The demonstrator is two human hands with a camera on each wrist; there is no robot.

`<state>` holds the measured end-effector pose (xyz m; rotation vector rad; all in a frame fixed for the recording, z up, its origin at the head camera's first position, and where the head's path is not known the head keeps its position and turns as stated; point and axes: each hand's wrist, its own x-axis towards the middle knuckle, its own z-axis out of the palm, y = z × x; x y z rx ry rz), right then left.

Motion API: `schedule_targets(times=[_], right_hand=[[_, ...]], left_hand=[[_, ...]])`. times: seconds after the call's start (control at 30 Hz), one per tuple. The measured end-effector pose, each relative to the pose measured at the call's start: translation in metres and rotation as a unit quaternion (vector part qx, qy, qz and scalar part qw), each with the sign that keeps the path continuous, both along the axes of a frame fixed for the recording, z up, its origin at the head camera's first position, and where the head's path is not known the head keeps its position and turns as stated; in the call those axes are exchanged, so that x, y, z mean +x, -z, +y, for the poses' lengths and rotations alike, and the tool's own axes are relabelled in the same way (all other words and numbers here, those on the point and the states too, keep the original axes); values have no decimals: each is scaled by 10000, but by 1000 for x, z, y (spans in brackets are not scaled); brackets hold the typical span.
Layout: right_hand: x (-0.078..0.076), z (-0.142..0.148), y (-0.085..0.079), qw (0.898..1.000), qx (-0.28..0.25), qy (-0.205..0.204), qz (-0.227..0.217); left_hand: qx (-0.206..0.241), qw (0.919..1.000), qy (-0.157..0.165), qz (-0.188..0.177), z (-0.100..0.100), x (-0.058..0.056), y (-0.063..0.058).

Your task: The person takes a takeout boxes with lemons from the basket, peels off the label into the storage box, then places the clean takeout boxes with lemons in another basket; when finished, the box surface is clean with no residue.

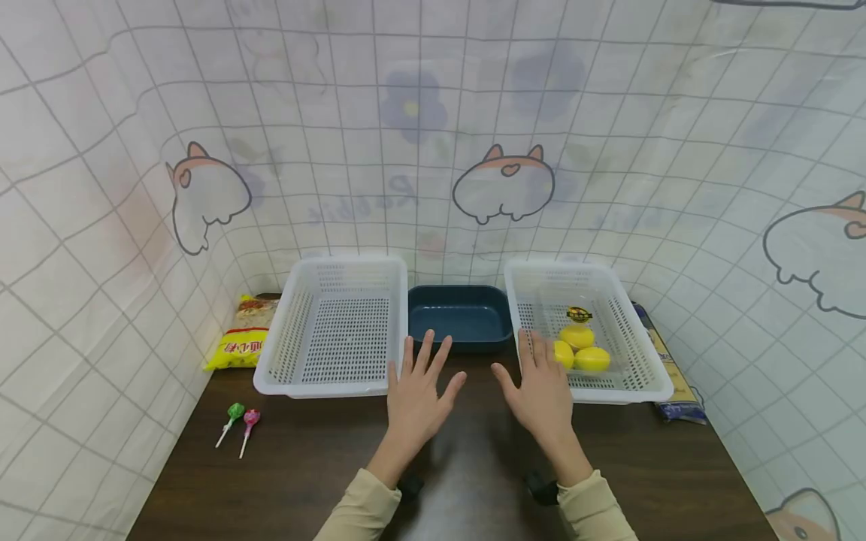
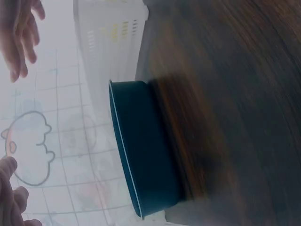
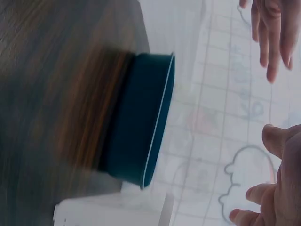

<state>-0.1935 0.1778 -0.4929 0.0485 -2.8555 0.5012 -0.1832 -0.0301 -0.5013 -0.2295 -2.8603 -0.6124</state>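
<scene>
Both hands are held above the table with fingers spread and nothing in them. My left hand (image 1: 419,394) overlaps the front right corner of the left white basket (image 1: 338,389) in the head view. My right hand (image 1: 543,394) overlaps the front left of the right white basket (image 1: 632,391), where a clear plastic box (image 1: 616,342) holds yellow, lemon-like rounded things (image 1: 591,359). Between the baskets stands a dark blue rectangular dish (image 1: 460,348), seen from the side as a teal-blue wall (image 2: 146,146) in the left wrist view and bare inside in the head view.
Two lollipops, one green (image 1: 235,411) and one pink (image 1: 252,417), lie on the dark wooden table (image 1: 304,466) at left. A yellow food bag (image 1: 237,346) leans beside the left basket. Another packet (image 1: 676,383) lies right of the right basket. Gridded curtains surround the table.
</scene>
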Motion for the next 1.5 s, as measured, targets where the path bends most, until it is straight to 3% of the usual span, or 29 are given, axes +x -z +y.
schedule_targets(times=[0.17,0.57,0.7,0.87,1.07,1.3,1.5], right_hand=[[-4,17,-1,9998,-45,105,140],[-6,69,-11,9925,-431,755,-865],[-9,87,-11,9872,-572,1025,-1081],[-17,107,-11,9819,-625,1370,-1144],[-29,134,-9,9757,-743,1692,-1177],[-40,149,-2,9685,-1121,1785,-1326],[-45,162,-1,9636,-1231,1823,-1520]], left_hand=[[275,9990,348,-29,6,-8,-3],[823,9888,1160,-461,27,-31,-7],[1312,9782,1469,-660,38,-38,-14],[2040,9583,1740,-985,53,-45,-28],[2195,9467,1993,-1255,78,-58,-40],[1826,9499,2125,-1384,102,-71,-29],[1960,9430,2199,-1545,117,-78,-16]])
